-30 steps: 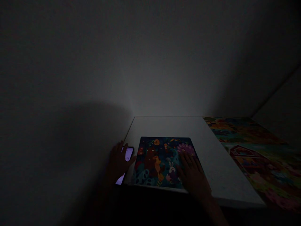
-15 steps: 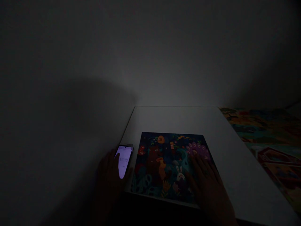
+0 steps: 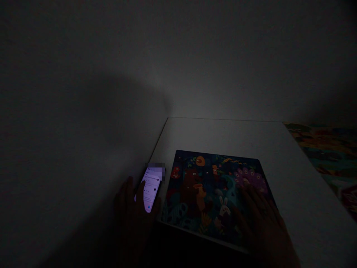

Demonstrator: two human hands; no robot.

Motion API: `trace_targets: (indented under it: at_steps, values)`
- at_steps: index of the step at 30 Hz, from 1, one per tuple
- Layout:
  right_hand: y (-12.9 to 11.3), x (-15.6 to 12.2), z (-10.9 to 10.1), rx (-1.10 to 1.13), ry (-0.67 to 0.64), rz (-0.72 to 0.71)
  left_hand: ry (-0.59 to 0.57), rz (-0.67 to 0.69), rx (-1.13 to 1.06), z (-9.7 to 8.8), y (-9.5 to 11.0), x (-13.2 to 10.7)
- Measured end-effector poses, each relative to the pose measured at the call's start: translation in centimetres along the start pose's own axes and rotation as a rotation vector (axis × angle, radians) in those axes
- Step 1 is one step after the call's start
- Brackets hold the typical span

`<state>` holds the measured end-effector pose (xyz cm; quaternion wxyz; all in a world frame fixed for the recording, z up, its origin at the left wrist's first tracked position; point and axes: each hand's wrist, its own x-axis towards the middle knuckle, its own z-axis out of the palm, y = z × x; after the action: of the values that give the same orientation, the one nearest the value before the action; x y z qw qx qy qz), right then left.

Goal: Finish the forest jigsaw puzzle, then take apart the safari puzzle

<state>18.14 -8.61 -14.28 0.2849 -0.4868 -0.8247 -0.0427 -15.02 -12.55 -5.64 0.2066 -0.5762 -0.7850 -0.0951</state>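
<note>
Dim grey walls point(image 3: 223, 67) meet a flat white table point(image 3: 223, 136), and it is very dark. Near the front of the table lies a dark blue, flat board with bright painted animals point(image 3: 213, 191). The right hand point(image 3: 264, 219) lies on the board's right side, fingers a little apart. The left hand point(image 3: 136, 214) has its fingers spread around and over a black phone with a glowing purple screen point(image 3: 152, 186), just left of the board; I cannot tell which fingers touch it. The board looks stiff, rather light and maybe slippery, so its two side edges seem best to hold. The phone looks hard and smooth; its glass could crack, so its long sides seem safest.
</note>
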Motion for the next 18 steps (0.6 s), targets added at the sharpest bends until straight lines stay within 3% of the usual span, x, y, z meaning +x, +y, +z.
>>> trace_targets:
  at_steps: [5, 9, 14, 18]
  values:
    - [0.5, 0.0, -0.3, 0.003, 0.036, -0.124, 0.006, 0.010, 0.010, 0.1, -0.1, -0.3]
    - [0.2, -0.1, 0.3, -0.003, 0.020, -0.022, 0.021, 0.022, -0.007, 0.5, -0.3, -0.2]
    - [-0.5, -0.1, 0.6, 0.018, -0.043, 0.210, 0.012, 0.076, 0.014, 0.4, -0.3, -0.2]
    - [-0.9, 0.4, 0.3, 0.023, -0.059, 0.270, 0.007, 0.080, 0.024, 0.5, -0.2, -0.3]
